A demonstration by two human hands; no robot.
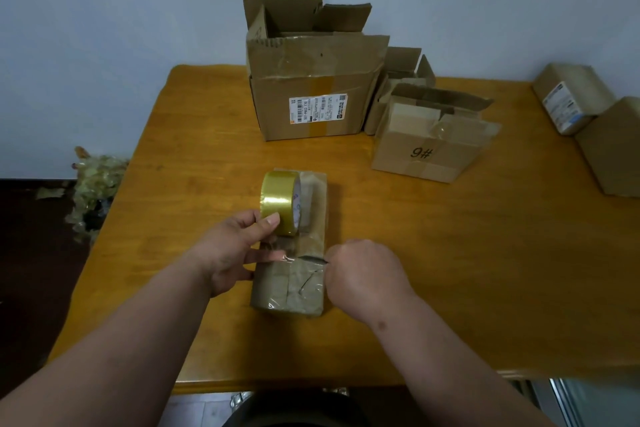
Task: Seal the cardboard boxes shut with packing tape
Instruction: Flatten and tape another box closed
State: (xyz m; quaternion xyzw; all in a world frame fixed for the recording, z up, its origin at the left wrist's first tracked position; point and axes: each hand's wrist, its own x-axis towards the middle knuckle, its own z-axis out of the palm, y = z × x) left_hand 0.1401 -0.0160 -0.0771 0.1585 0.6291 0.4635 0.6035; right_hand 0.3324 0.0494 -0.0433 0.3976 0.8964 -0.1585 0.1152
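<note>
From the head camera, a small box (pixel 289 274) lies flat on the wooden counter (pixel 450 253), near its front edge and between the two hands; its top is already glossy with tape layers. The left hand (pixel 230 250) grips the yellow tape roll (pixel 280 203), thumb on the outer face and fingers curled behind it, holding the roll upright on edge above the far half of the box; one lower finger stretches out to press the clear strip (pixel 294 258) running from the roll down onto the box top. The right hand (pixel 363 270) is closed in a fist at the box's right edge, holding a small dark blade (pixel 313 258) whose tip lies across the strip; what kind of tool it is cannot be told.

Further back, a large box (pixel 311 80) stands with its flaps up and a white label on the front; just to its right sit a smaller open box (pixel 401 80) and, in front of that, a box marked 9# (pixel 429 146), flaps partly raised and loose tape across its top. Well apart at the right edge of the counter are two more boxes (pixel 568 97), the rear one labelled. On the floor to the left lies a heap of crumpled tape (pixel 93 180).
</note>
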